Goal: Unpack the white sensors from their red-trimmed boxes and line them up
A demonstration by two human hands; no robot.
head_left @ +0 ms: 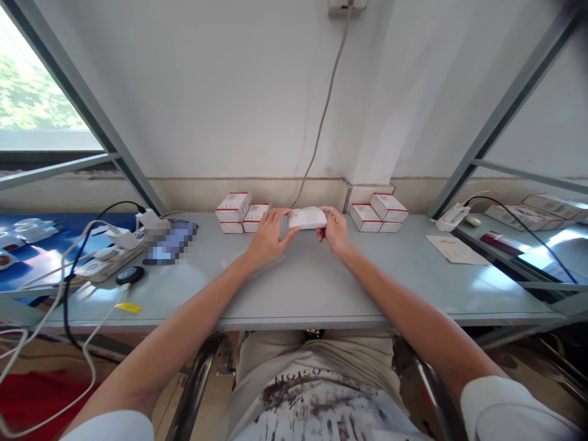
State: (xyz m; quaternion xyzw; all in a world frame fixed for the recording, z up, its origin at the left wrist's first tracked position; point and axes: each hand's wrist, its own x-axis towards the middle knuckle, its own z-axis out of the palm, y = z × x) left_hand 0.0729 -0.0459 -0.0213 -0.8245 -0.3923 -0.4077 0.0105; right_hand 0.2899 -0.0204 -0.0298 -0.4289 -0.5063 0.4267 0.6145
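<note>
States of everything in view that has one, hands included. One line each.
Left hand: closed on the white device's left end.
Right hand: closed on its right end.
White device: held between both hands.
Left boxes: shut, stacked.
Right boxes: shut, stacked.
Power strip: white plugs in it; on/off unclear.
Black puck: lying on desk.
Paper: lying flat.
</note>
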